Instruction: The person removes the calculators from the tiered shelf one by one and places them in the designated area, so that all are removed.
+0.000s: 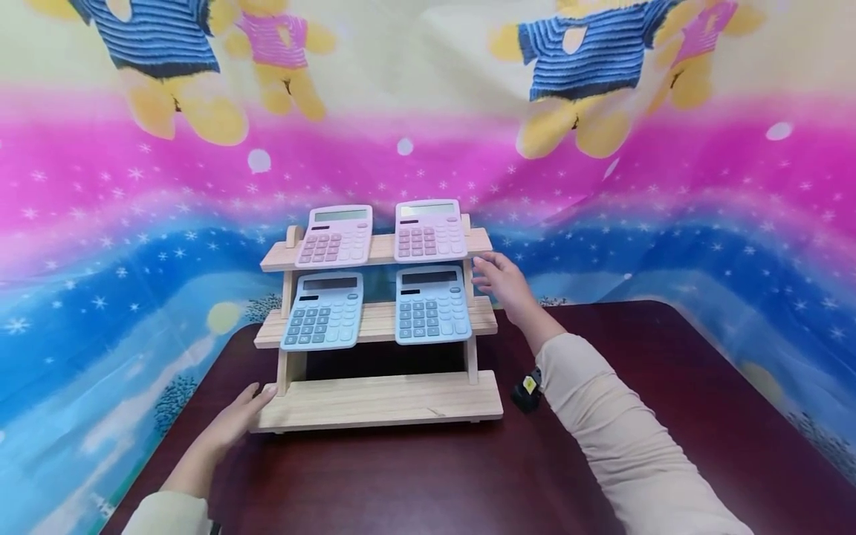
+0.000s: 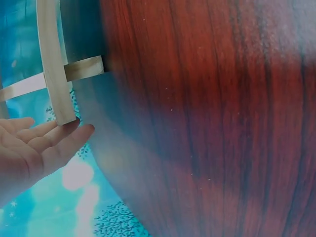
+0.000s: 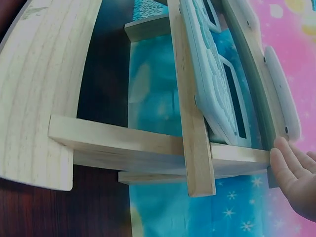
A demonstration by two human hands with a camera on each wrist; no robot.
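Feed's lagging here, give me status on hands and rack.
Left hand open, touching wooden rack base corner. Right hand open at upper shelf end. Four calculators seated.

a three-tier pale wooden rack (image 1: 378, 401) stood upright on the dark table, its stepped shelves facing the person. two pink calculators (image 1: 334, 235) leaned on the top shelf, two blue calculators (image 1: 431, 305) on the middle one; the bottom shelf lay bare.

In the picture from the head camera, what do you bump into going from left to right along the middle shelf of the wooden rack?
Left blue calculator → right blue calculator → right hand, its straight fingers at the right end of the wooden rack.
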